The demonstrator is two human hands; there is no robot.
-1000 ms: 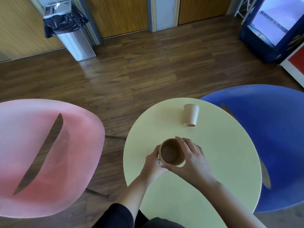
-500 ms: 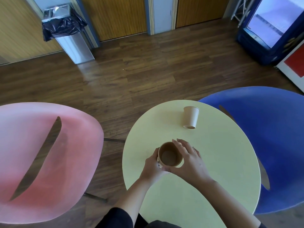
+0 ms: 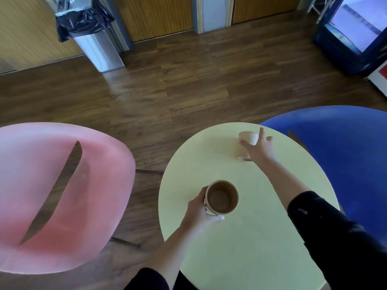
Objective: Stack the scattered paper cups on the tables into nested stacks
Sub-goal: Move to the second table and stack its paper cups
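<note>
On the round pale yellow table (image 3: 261, 227), my left hand (image 3: 198, 212) grips a paper cup (image 3: 221, 198) from the left side. The cup's brown inside faces the camera, and pale edges show under its rim at the left. A second, pale paper cup (image 3: 250, 137) stands near the table's far edge. My right hand (image 3: 259, 150) is stretched out over it with fingers spread, thumb to the cup's left and index finger to its right. The hand hides the cup's lower right part, and I cannot tell whether it touches the cup.
A pink chair (image 3: 52, 195) stands to the left of the table and a blue chair (image 3: 345, 155) to the right. Beyond lies wooden floor, with a steel bin (image 3: 94, 38) lined with a black bag at the far wall and a blue cabinet (image 3: 351, 38) at the far right.
My right hand has let go of the near cup and reached forward to the far cup. My left hand keeps holding the near cup in place.
</note>
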